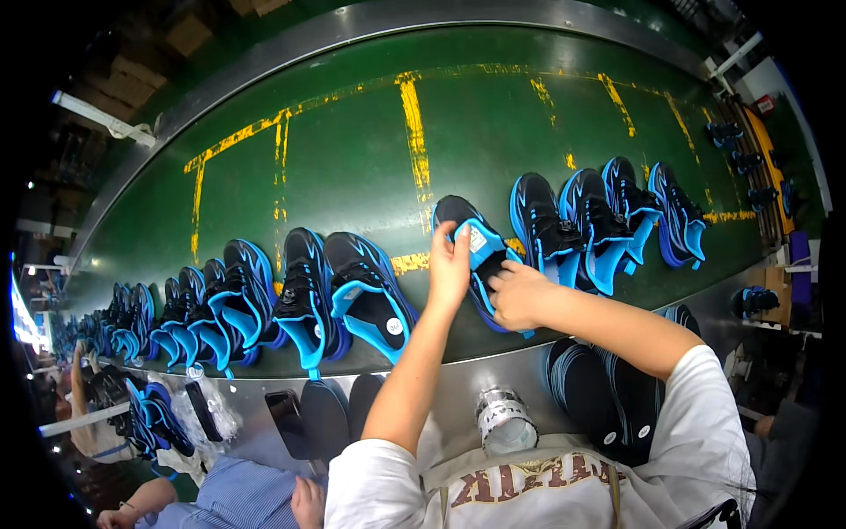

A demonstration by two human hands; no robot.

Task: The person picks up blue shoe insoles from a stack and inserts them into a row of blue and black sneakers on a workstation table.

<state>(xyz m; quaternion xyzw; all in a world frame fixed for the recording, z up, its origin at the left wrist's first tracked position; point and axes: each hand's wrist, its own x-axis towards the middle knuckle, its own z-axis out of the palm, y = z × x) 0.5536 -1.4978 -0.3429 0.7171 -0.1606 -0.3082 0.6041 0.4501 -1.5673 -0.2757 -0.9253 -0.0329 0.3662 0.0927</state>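
A black sneaker with blue lining [459, 210] sits before me on the green belt, its toe pointing away. My left hand [450, 264] is closed on its tongue [483, 245], pulling it up so the blue inner side and a white label show. My right hand [524, 295] is closed at the shoe's opening, its fingers bent down inside and partly hidden. Whether an insole is under those fingers cannot be made out. Similar sneakers stand close on both sides: one [359, 273] to the left, with a round white sticker inside, and one [538, 216] to the right.
Green belt [344, 150] with worn yellow lines stretches left and right, carrying a long row of sneakers. On the metal ledge nearest me lie stacked black insoles [586, 388], a clear tape roll [507, 423] and a phone [286, 423]. A co-worker in blue stripes [251, 494] sits at left.
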